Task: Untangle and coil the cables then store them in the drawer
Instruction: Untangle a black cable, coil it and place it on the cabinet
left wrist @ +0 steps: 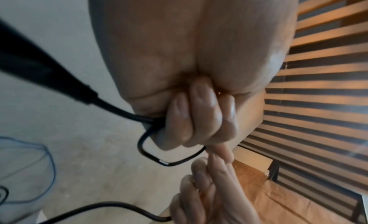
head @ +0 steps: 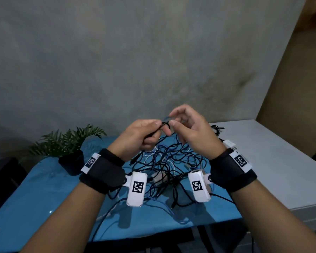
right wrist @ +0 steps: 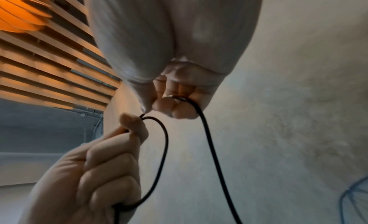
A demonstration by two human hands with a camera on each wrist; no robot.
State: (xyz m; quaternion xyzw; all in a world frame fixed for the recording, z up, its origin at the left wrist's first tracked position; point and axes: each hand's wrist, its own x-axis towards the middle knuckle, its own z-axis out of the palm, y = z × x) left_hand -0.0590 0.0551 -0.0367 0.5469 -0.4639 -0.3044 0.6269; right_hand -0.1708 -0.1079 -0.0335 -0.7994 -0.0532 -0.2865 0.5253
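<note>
Both hands are up at frame centre in the head view, w/ one black cable point(head: 154, 131) strung between them. The left hand point(head: 140, 136) is curled round it, thumb & forefinger pinching the strand; the right hand point(head: 188, 128) pinches the same strand at its fingertips, other fingers loosely fanned. The rest of the cables point(head: 171, 161) lie as a tangled heap of black, blue & white on the blue worktop point(head: 44, 207), lower centre, under the wrists.

Handling, by my guess: thin, light, floppy, smooth-jacketed, so it'll slip thru a loose pinch & spring out of any coil not held. Best taken near the plug end, then fed hand over hand; yanking likely tightens knots. Plugs prob. snag on other strands.

Views: the head view alone shows the heap, the potted plant point(head: 67, 143) at mid-left & a white cabinet top point(head: 263, 152) at right; no drawer visible to me. The left wrist view shows a thick black plug body point(left wrist: 45, 74) at left, tapering into the cable, which bends in a tight loop below the fingers point(left wrist: 191, 117). The right wrist view shows the strand arcing in a wide loop from the left hand's pinch, lower left.
</note>
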